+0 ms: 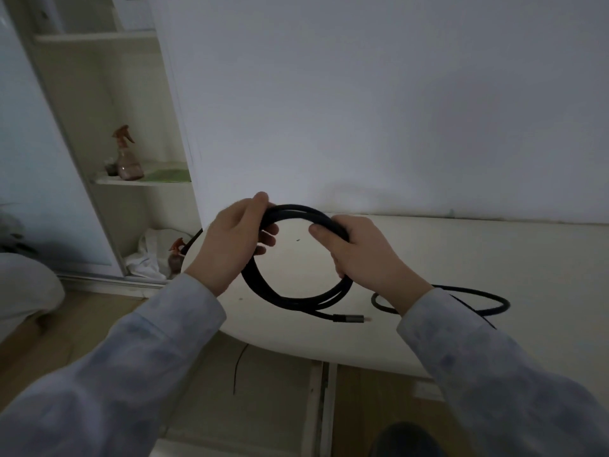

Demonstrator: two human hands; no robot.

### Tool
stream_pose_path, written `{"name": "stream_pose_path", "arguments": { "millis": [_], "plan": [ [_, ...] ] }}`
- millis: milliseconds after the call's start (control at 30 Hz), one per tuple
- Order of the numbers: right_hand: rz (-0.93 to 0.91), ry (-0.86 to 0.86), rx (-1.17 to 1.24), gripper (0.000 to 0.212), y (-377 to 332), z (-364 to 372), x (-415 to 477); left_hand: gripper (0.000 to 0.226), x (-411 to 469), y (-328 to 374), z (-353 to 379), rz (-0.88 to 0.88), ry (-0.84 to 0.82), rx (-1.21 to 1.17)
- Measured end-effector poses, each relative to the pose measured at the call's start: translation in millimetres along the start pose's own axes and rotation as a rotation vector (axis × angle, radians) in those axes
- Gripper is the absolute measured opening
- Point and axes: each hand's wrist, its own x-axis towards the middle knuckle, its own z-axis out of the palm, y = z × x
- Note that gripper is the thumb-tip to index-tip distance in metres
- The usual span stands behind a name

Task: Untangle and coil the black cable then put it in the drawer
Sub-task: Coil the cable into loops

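The black cable is wound into a round coil of two or three turns held above the white tabletop. My left hand grips the coil's upper left side, thumb on top. My right hand grips its upper right side. A plug end with a grey metal connector sticks out to the right below the coil. A loose stretch of the same cable loops on the table behind my right sleeve. No drawer is recognisable in view.
The rounded table edge runs in front of me, against a white wall. To the left stands an open shelf unit with a spray bottle and a white bag at its foot. Wooden floor below; a dark shoe.
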Motion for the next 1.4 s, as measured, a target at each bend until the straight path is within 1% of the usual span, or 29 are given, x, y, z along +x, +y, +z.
{"name": "stream_pose_path", "arguments": {
  "millis": [67,100,167,200,267,367,467,533,600,633,700,767,800,833,933,1000,1033,1167,1267,1333,1400],
  "plan": [
    [-0.043,-0.040,-0.083,0.047,-3,2,0,0.045,-1,9,-1,0.141,-0.052,0.210],
    [-0.066,-0.055,-0.124,0.045,-4,3,0,0.049,-1,13,-1,0.181,-0.083,0.336],
    [-0.089,-0.081,-0.185,0.043,-8,3,-1,0.055,0,16,2,0.213,-0.121,0.537],
    [-0.086,-0.092,-0.191,0.042,-9,3,-1,0.059,1,15,3,0.219,-0.104,0.568],
    [-0.065,-0.108,-0.168,0.041,-12,2,-2,0.062,-1,11,6,0.234,-0.014,0.544],
    [-0.059,-0.086,-0.172,0.034,-13,0,-1,0.057,-5,8,10,0.265,0.115,0.491],
    [-0.015,-0.048,-0.287,0.026,-6,-7,4,0.062,-3,5,6,0.275,0.213,0.375],
    [0.075,-0.089,-0.353,0.030,-1,-12,5,0.063,-1,5,1,0.264,0.272,0.297],
    [0.128,-0.097,-0.401,0.039,1,-15,5,0.060,-1,4,1,0.260,0.315,0.284],
    [0.130,-0.067,-0.428,0.045,2,-14,5,0.058,-2,3,1,0.270,0.328,0.283],
    [0.085,0.047,-0.497,0.054,3,-12,7,0.055,-3,2,2,0.291,0.349,0.278],
    [0.045,0.166,-0.550,0.057,4,-8,9,0.053,-4,-1,3,0.316,0.368,0.257],
    [0.043,0.195,-0.529,0.056,3,-7,9,0.052,-4,-3,3,0.328,0.375,0.246],
    [0.051,0.189,-0.469,0.053,3,-8,8,0.050,-4,-4,2,0.342,0.378,0.241],
    [0.065,0.033,-0.241,0.038,1,-17,6,0.043,-5,-6,-3,0.395,0.367,0.247],
    [0.040,-0.026,-0.169,0.029,4,-24,6,0.041,-5,-8,-8,0.408,0.361,0.279],
    [0.020,-0.015,-0.137,0.028,6,-26,6,0.041,-5,-10,-9,0.407,0.363,0.294],
    [-0.045,0.147,-0.045,0.016,10,-25,6,0.044,-6,-14,-8,0.382,0.394,0.339],
    [-0.065,0.240,-0.004,0.015,9,-22,4,0.048,-5,-15,-6,0.357,0.422,0.339],
    [-0.087,0.274,-0.005,0.014,7,-19,3,0.047,-4,-14,-5,0.339,0.430,0.325],
    [-0.086,0.257,-0.007,0.013,6,-18,3,0.047,-3,-14,-5,0.313,0.435,0.291]
  ]
}}
